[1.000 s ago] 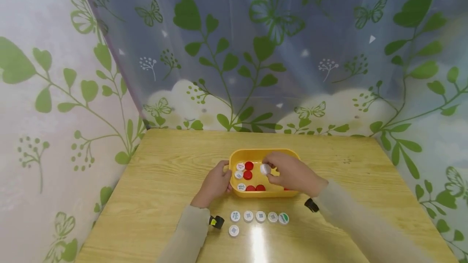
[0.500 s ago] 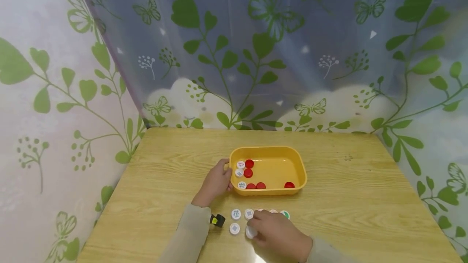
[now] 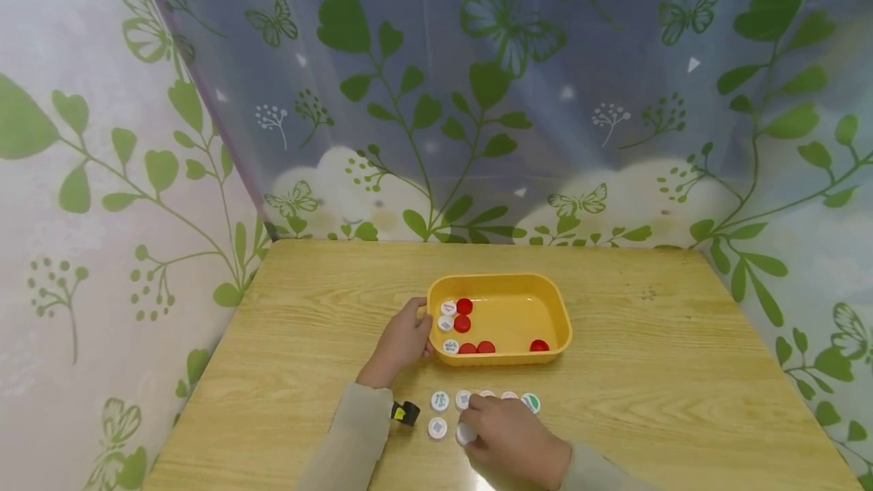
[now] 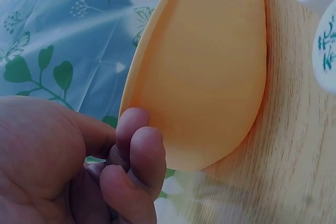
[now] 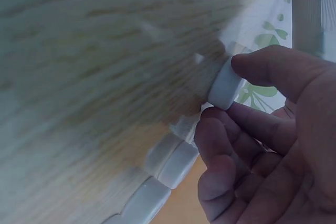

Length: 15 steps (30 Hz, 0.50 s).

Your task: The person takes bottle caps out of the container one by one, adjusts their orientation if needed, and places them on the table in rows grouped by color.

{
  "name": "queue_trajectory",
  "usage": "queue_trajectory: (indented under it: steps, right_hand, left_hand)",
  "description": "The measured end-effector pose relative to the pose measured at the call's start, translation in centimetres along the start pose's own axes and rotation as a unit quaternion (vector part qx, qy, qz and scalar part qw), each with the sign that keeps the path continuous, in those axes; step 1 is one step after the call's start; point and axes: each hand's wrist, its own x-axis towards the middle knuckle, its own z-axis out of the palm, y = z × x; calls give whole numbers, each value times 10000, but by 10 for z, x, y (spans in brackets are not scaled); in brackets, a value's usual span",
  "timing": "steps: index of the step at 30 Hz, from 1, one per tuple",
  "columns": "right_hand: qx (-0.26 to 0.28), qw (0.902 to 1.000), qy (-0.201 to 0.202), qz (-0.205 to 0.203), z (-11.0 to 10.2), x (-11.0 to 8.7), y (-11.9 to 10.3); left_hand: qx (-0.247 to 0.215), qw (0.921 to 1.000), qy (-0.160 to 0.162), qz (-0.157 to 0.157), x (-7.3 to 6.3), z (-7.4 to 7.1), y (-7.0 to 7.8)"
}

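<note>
A white, round, plastic-looking disc sits at the tabletop, pinched between the thumb and a finger of the right hand. Just to its left lies 1 lone white disc with a grey square print. Beyond these 2 runs a row of 5 white discs, the rightmost bearing a green mark; the right hand partly covers the row.

By my judgement, the laying-out is well along: 6 discs are set down, a 7th is almost placed, and 8 remain in the yellow, rounded-rectangular plastic tray behind. Those are 3 white discs at its left end and 5 red discs.

The left hand, fingers bent, holds the tray's left end. Everything rests on a light wood-grain table, before a leaf-and-butterfly-printed blue cloth.
</note>
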Motion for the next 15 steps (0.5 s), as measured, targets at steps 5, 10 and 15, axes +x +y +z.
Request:
queue_trajectory:
  steps: [5, 10, 15]
  right_hand:
    - [26, 9998, -131, 153, -1, 1, -1]
    - [143, 9995, -63, 287, 0, 1, -2]
    - [276, 9985, -197, 434, -1, -1, -4]
  left_hand:
    - [-25, 10000, 2, -24, -1, 0, -1]
    - [-48, 10000, -29, -4, 0, 0, -1]
    - [-49, 10000, -66, -34, 0, -1, 0]
